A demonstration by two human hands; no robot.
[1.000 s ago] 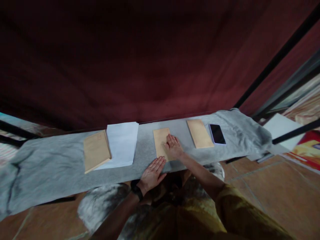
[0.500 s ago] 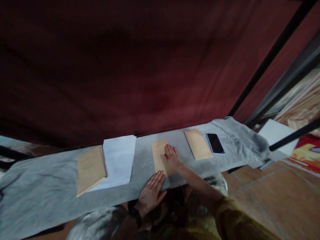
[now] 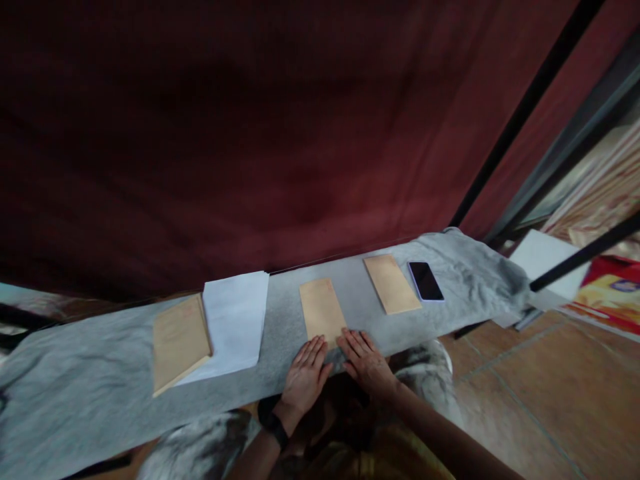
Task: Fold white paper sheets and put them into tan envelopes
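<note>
A tan envelope (image 3: 323, 309) lies in the middle of a narrow table under a grey cloth (image 3: 100, 380). My left hand (image 3: 306, 377) rests flat and open on the cloth just below the envelope's near left corner. My right hand (image 3: 366, 360) lies flat with fingers spread at the envelope's near right corner, its fingertips touching the edge. Neither hand holds anything. A dark band sits on my left wrist.
A second tan envelope (image 3: 391, 283) and a dark phone (image 3: 425, 281) lie to the right. A stack of white paper (image 3: 234, 323) and a tan pile (image 3: 179, 341) lie to the left. A dark red curtain hangs behind the table. Tiled floor lies at the right.
My right hand has slid back off the middle envelope toward me, down to its near edge. My left hand has stayed almost in place.
</note>
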